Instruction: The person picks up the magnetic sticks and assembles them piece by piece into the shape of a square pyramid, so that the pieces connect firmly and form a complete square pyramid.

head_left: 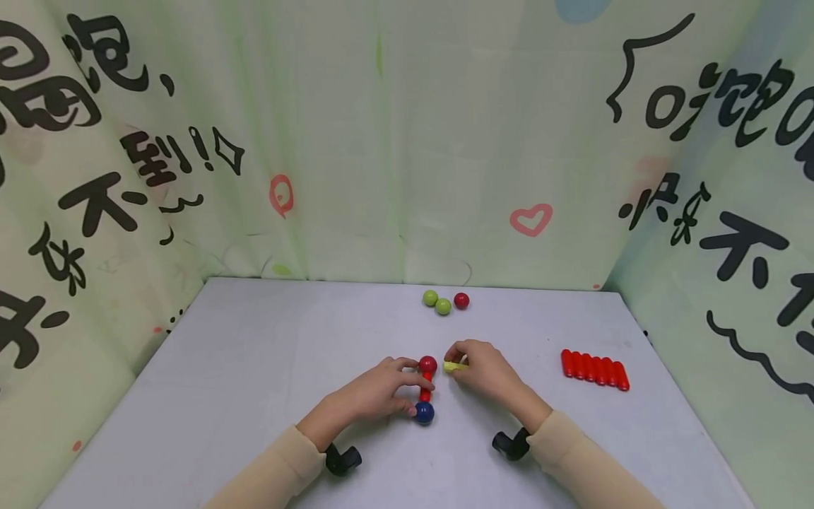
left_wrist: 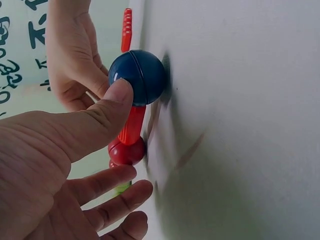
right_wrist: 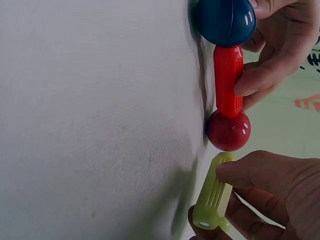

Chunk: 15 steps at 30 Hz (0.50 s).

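Observation:
A red ribbed rod (right_wrist: 227, 80) lies on the table, joining a blue ball (head_left: 424, 413) at the near end to a dark red ball (head_left: 428, 364) at the far end. My left hand (head_left: 380, 390) holds this piece, its thumb against the blue ball and its fingers by the red rod and red ball. Between thumb and fingers, my right hand (head_left: 488, 369) pinches a yellow-green ribbed rod (right_wrist: 214, 192). One end of that rod points at the dark red ball, with a small gap between them in the head view.
Two green balls (head_left: 443, 306) and another dark red ball (head_left: 461, 301) sit near the back of the white table (head_left: 254, 339). Several red rods (head_left: 594, 369) lie side by side on the right. Printed curtains (head_left: 407, 141) surround the table.

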Tool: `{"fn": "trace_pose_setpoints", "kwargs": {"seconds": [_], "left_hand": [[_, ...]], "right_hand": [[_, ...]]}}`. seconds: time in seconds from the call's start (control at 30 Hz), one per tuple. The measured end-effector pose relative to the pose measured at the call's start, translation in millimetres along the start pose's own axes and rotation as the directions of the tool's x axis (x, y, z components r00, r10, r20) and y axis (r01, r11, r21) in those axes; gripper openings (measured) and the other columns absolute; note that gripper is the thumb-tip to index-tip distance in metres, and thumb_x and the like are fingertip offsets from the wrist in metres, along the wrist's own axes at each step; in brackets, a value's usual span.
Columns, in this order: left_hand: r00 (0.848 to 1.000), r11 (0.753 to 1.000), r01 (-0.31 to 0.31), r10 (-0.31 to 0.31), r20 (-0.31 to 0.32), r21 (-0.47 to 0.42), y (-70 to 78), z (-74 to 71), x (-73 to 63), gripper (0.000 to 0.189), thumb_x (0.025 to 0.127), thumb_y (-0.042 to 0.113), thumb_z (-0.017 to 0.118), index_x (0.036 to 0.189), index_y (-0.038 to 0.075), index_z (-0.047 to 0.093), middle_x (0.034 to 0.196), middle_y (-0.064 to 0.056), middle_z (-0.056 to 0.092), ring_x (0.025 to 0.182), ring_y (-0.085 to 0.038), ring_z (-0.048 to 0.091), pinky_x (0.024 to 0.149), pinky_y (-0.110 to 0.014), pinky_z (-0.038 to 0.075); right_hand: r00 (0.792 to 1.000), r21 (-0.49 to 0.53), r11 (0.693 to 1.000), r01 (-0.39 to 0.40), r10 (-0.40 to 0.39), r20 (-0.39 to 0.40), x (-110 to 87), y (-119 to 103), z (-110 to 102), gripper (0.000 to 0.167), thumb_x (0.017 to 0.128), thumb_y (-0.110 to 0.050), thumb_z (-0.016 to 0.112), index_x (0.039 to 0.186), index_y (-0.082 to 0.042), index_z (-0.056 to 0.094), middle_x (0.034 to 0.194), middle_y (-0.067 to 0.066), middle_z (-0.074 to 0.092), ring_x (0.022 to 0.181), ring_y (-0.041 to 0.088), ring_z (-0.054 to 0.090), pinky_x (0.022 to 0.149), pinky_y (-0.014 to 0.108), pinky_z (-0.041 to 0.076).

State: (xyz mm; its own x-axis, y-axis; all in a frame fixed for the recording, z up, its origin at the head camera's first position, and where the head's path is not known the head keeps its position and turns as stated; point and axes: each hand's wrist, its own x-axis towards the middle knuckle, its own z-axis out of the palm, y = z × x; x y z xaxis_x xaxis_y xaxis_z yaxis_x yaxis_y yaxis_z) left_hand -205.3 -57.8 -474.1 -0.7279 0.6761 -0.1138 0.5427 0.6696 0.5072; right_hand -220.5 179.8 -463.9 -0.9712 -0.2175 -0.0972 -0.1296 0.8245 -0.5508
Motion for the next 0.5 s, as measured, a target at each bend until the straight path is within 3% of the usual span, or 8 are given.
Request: {"fn": "trace_pose_setpoints", "kwargs": {"seconds": [0.5], "left_hand": [[1.000, 1.000, -0.005, 0.005, 0.012, -0.018, -0.6, -0.2, 1.0, 0.044, 0.091, 0.027, 0.080, 0.133, 0.035, 0.069, 0.155, -0.006, 0.049, 0.139, -0.030, 0.047, 0.108, -0.044, 0.049]], "right_hand": [[1.000, -0.013, 1.000, 0.008, -0.008, -0.006, 0.8, -4.4, 4.8, 0.014, 0.088, -0.010, 0.078, 0.101, -0.014, 0.075, 0.095, -0.001, 0.071, 0.086, 0.016, 0.062, 0.081, 0.038, 0.056]]}}
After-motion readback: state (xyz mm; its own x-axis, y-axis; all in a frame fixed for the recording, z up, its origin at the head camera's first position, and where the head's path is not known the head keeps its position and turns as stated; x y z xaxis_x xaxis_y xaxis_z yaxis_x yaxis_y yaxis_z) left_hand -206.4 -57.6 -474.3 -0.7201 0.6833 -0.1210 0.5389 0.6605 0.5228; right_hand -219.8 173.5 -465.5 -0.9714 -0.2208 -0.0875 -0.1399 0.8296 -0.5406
